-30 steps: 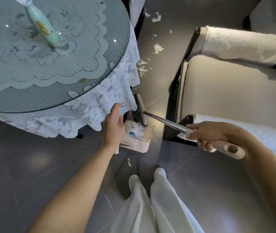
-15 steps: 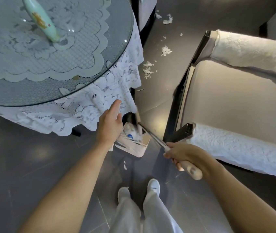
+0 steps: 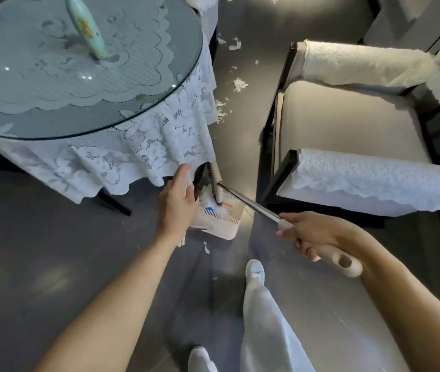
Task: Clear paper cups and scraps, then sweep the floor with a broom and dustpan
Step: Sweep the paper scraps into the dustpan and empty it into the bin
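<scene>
As I judge it, the sweeping is about half done. The dustpan [image 3: 221,224] stands on the floor [image 3: 52,237] beside the lace cloth [image 3: 146,154] and already holds white scraps and a blue piece. The head of the broom [image 3: 216,183] is at its mouth. The left hand [image 3: 177,204] is closed round the dustpan's upright handle, and the right hand [image 3: 312,232] grips the broom's handle near its end. No paper cups show on the tabletop [image 3: 39,124], only a vase [image 3: 87,28]. More paper scraps [image 3: 239,84] lie in the narrow passage between cloth and armchair [image 3: 347,124], and a single scrap [image 3: 206,248] lies just behind the dustpan.
</scene>
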{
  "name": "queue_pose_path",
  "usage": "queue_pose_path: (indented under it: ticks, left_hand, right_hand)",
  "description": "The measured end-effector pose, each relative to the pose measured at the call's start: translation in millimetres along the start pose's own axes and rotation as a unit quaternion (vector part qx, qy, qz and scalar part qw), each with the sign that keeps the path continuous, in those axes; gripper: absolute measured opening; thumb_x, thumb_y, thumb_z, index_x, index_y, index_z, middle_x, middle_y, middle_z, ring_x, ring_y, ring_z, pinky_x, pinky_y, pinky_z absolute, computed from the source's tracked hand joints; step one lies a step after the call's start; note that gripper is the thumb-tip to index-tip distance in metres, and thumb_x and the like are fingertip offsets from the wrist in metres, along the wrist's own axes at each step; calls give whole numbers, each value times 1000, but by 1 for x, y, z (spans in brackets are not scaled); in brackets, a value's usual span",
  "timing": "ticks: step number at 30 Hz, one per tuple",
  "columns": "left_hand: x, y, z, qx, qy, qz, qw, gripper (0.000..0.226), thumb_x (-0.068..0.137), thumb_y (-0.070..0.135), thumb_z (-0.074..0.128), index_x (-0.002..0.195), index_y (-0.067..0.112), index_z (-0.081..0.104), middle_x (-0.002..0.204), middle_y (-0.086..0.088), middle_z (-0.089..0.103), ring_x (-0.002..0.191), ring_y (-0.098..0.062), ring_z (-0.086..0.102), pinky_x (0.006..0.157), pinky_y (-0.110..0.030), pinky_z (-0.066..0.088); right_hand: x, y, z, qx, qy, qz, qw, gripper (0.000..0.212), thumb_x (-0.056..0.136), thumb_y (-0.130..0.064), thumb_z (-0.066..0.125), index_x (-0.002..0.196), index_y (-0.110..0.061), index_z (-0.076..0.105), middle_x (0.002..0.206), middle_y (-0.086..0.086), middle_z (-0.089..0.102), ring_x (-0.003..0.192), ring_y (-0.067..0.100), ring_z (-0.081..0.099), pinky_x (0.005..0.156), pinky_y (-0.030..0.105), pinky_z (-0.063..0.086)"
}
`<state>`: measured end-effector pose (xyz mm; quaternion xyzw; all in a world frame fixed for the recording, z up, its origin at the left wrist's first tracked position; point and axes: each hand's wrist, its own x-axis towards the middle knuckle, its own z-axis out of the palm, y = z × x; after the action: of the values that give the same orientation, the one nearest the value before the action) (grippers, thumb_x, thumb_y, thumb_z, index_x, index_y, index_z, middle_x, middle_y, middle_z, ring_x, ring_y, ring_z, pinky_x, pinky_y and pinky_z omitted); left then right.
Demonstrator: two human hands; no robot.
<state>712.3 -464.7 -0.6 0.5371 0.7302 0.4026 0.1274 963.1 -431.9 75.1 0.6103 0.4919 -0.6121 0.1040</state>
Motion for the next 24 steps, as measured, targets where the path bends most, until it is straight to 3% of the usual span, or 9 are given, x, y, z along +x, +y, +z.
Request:
queue_pose_path:
  ticks: [2, 4, 7, 10, 14, 19, 24]
  left_hand:
    - [-29, -6, -27, -9, 8, -4, 1000, 44, 85, -10, 56, 127, 5, 56, 119, -14, 65, 108, -32, 59, 87, -15, 34]
    - [-60, -11, -54, -14, 16, 2, 1000, 43, 84, -10, 56, 125, 4, 56, 114, -13, 65, 103, -31, 59, 85, -14, 34]
    - [-97, -22, -90, -16, 31, 4, 999, 43, 84, -11, 58, 125, 2, 56, 115, -13, 65, 103, -29, 60, 86, -5, 31]
    - [-129, -30, -113, -21, 23, -23, 999, 43, 86, -9, 57, 127, 3, 56, 117, -12, 65, 104, -29, 61, 85, -6, 32]
    - [-165, -39, -130, 2, 6, -35, 999, 43, 87, -6, 57, 126, 10, 56, 106, -11, 66, 90, -33, 61, 72, -15, 34]
    - [-199, -54, -150, 19, -16, -61, 998, 44, 87, -8, 58, 127, 9, 58, 117, -8, 66, 100, -29, 61, 78, -9, 34]
    - [-223, -75, -167, 38, -43, -66, 996, 42, 86, -8, 60, 125, 6, 59, 108, -11, 69, 89, -17, 54, 76, 3, 30]
  right_hand:
    - [-22, 12, 26, 53, 7, 6, 999, 22, 97, -12, 53, 101, -34, 55, 43, -1, 39, 33, 9, 31, 32, 17, 30]
    - [-42, 22, 48, 77, 10, 16, 997, 23, 97, -11, 53, 118, -19, 51, 43, -1, 37, 30, 8, 29, 31, 14, 28]
    - [-71, 33, 73, 91, 17, 23, 995, 27, 97, -9, 53, 124, -11, 48, 45, 1, 35, 30, 7, 28, 30, 12, 28]
    - [-92, 44, 90, 114, 14, 28, 993, 25, 98, -7, 51, 119, -18, 51, 46, 1, 35, 29, 7, 28, 30, 13, 28]
    - [-100, 55, 101, 120, 12, 40, 992, 26, 97, -7, 52, 116, -24, 48, 46, 2, 37, 29, 7, 31, 28, 15, 31]
    - [-89, 75, 117, 89, 30, 52, 994, 44, 96, -6, 53, 133, -26, 40, 39, 1, 40, 27, 8, 33, 29, 15, 31]
    - [-62, 93, 143, -12, 37, 36, 999, 52, 94, -6, 55, 142, -18, 39, 40, 0, 42, 28, 9, 36, 32, 17, 32]
